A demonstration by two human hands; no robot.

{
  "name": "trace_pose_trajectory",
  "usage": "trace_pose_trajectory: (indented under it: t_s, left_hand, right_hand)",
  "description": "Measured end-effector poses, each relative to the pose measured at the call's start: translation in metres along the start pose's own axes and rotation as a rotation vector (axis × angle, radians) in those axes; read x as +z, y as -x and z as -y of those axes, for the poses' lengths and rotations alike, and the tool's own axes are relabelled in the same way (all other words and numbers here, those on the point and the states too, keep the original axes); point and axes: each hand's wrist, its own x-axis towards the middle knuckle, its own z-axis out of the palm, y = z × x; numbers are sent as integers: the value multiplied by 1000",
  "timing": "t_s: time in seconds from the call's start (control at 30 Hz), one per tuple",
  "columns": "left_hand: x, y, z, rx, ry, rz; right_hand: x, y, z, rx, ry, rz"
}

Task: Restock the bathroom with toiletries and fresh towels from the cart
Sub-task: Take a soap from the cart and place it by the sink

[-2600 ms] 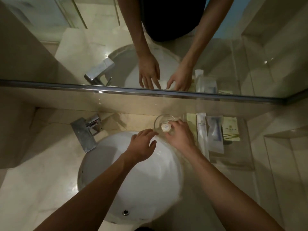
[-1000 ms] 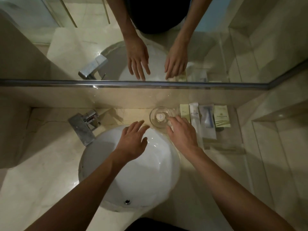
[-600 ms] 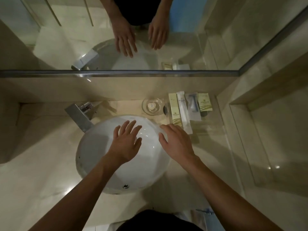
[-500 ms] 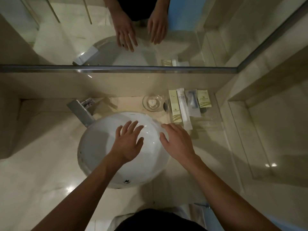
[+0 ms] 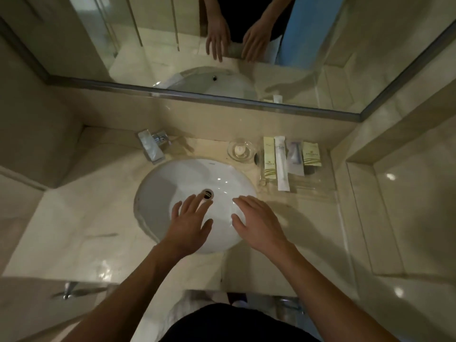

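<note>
A small round soap (image 5: pixel 238 149) lies in a clear glass dish (image 5: pixel 249 154) on the marble counter behind the white basin (image 5: pixel 158 193). Right of the dish, several wrapped toiletry packets (image 5: pixel 281 164) lie side by side on a clear tray (image 5: pixel 318 183). My left hand (image 5: pixel 188 227) hovers over the basin near the drain, fingers spread and holding nothing. My right hand (image 5: pixel 256 223) hovers beside it over the basin's right part, also flat and holding nothing. Both hands are well short of the dish and packets.
A chrome faucet (image 5: pixel 151 146) stands at the basin's back left. A wide mirror (image 5: pixel 222 45) runs along the back wall. A recessed ledge (image 5: pixel 394 193) lies to the right. The counter's front edge (image 5: pixel 74 280) is close to my body.
My right hand let go of the soap in the glass dish and drew back. Both hands have pulled toward me over the basin, and my view has backed away from the counter.
</note>
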Motion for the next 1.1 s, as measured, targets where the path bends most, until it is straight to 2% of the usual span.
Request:
trace_pose_trajectory:
  t_s: [0.2,0.43,0.63,0.9,1.1]
  left_hand:
    - [8,60,-29,-144,1,-88]
    - [17,143,-52,-396,38,-143]
    - [18,225,-49,-615,48,-216]
    - [38,330,-42,-823,99,-370]
    - [60,441,-34,-976,138,-463]
  right_hand:
    - [-5,27,-4,-203,35,66]
    - [9,46,12,-424,28,147]
    - [28,70,71,-666,72,217]
    - [60,129,143,-836,107,290]
    - [111,195,217,-972,175,346]
